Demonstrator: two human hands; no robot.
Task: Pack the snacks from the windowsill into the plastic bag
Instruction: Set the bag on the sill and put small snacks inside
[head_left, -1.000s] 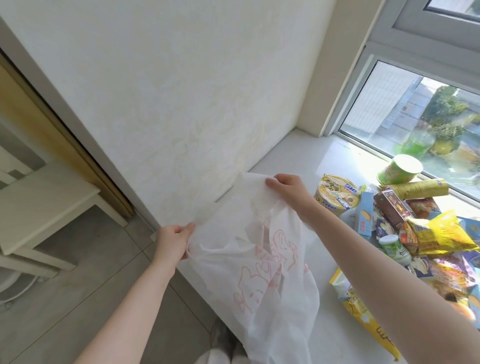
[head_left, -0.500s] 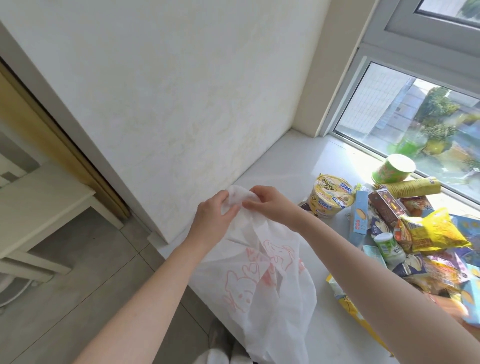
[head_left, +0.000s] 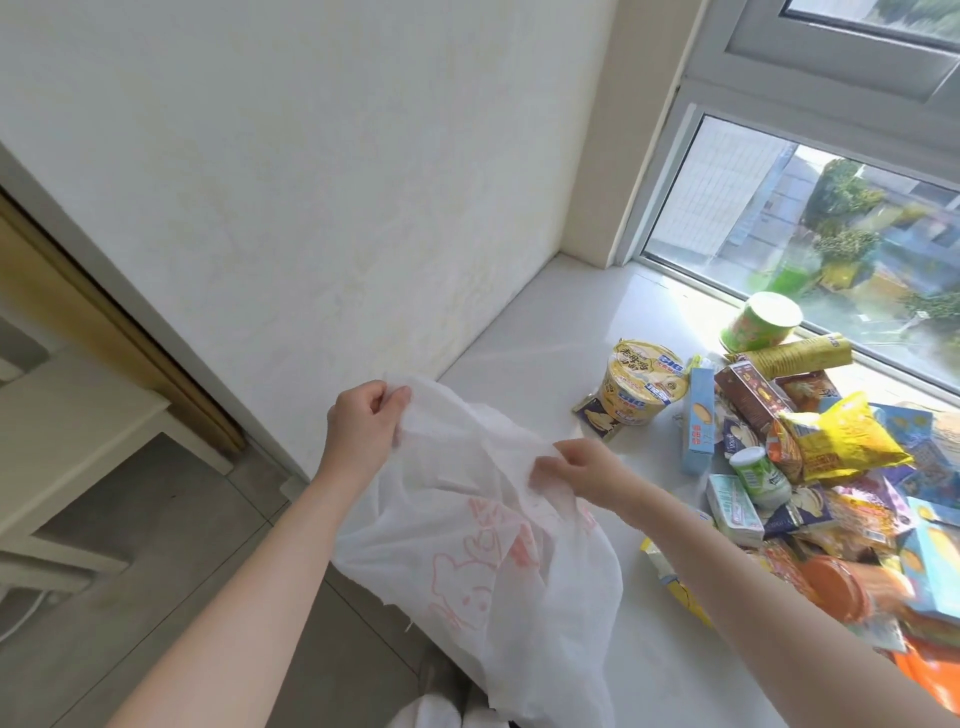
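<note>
Pinching plastic bag (head_left: 483, 561): left hand (head_left: 363, 423), right hand (head_left: 571, 470).

The left hand (head_left: 363, 431) and right hand (head_left: 576, 467), just together, have drawn apart on the plastic bag (head_left: 493, 571).

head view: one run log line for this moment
left hand: pinches white plastic bag with pink print | right hand: pinches same bag | snack pile: on white windowsill, unpacked

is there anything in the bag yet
Looks empty: the bag hangs limp and see-through with no shapes inside; the left hand and right hand pinch its top edge, and the snacks lie on the sill.
</note>
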